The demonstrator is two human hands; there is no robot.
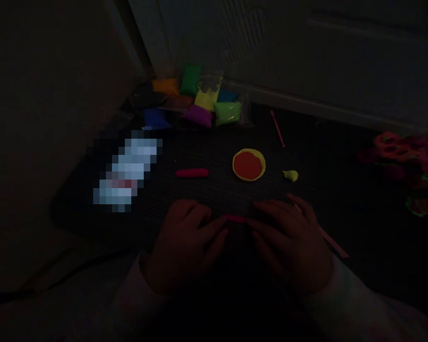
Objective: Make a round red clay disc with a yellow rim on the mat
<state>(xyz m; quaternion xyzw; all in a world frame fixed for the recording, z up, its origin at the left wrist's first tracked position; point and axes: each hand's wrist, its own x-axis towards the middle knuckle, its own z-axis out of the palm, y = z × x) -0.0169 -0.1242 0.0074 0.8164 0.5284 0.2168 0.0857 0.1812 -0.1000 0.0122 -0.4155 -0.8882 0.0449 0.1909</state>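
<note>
In the dim head view, a short pink clay roll [236,218] lies between my hands. My left hand [190,242] is closed at its left end, thumb and index finger near each other. At the other end, my right hand [292,237] has its fingertips on the roll, with the fingers curving around it. Both ends of the roll are hidden by fingers. Beyond my left hand rests a thicker pink clay roll [191,173]. A round yellow-rimmed clay piece with a red-orange centre [248,165] sits farther back, and a small yellow clay lump [290,175] is to its right.
Several bags of coloured clay [203,102] are heaped at the back of the dark table [214,142]. A thin pink stick [277,128] lies near them. A pink flat tool [334,243] is partly under my right hand. Left is a bright pixelated object [128,168]; right are colourful pieces [395,147].
</note>
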